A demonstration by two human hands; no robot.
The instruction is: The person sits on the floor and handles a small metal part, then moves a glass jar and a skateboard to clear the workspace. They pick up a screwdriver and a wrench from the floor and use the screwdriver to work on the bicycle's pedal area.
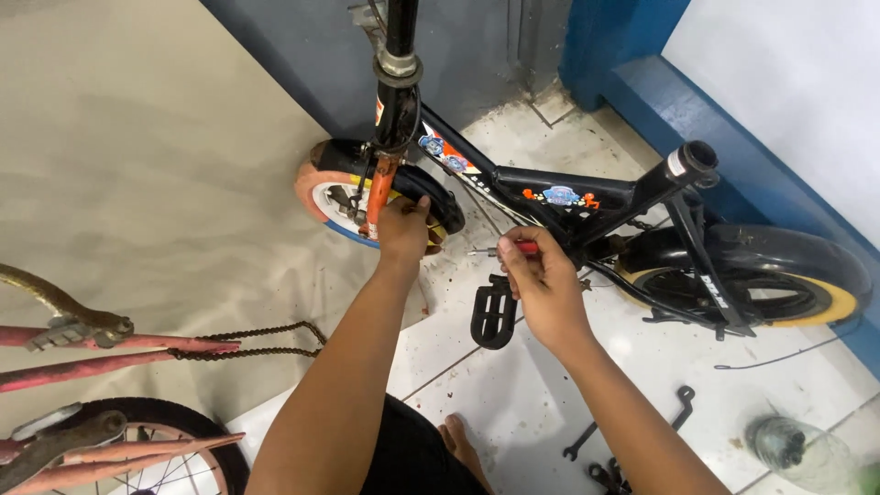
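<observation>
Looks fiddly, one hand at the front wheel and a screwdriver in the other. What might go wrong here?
The screwdriver, held in the right hand, points toward the left hand at the front wheel; a slip could jab it. The bike seems steadied only by that left hand, so it might tip. Wrenches and a bottle lie on the floor by the bare foot, easy to step on.

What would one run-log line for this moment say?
left hand: grips front wheel | right hand: holds red-handled screwdriver | small black bicycle: upright | wrenches: on floor

White tiled floor [513, 403] meets a blue wall base [733, 156] and grey wall [302, 55].
</observation>
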